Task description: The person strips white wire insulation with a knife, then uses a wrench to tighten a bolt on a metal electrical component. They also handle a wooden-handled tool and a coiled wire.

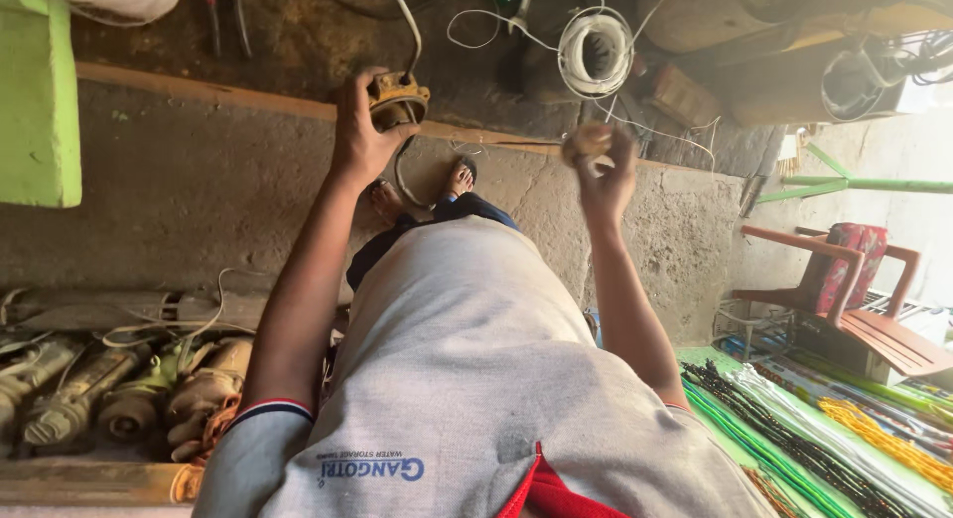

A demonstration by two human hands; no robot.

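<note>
Left hand: the left hand (pixel 359 131) was raised in front of the body, its fingers (pixel 349 89) clamped around a yellow, dirt-caked part (pixel 397 99) with a cable (pixel 407 27) running up from it.
Right hand: the right hand (pixel 604 176) was lifted at about the same height, fingers closed on a small tan round object (pixel 590 139); it was too blurred to tell what it was.
Floor: a rough, dusty concrete floor (pixel 199 181) lay below, with a raised wooden strip (pixel 199 91) crossing it and darker ground beyond.
Feet: two sandalled feet (pixel 459 176) stood on the concrete between the hands.
Wire: a coil of white wire (pixel 594 52) lay on the dark ground past the right hand, loose strands trailing from it.
Left side: a row of worn, dusty motors (pixel 129 394) lay against the edge, and a green block (pixel 38 101) stood near the corner.
Right side: a red-brown chair (pixel 844 280) with a patterned cloth stood near a pale wall, and strings of coloured beads (pixel 834 449) were spread on a green sheet.
</note>
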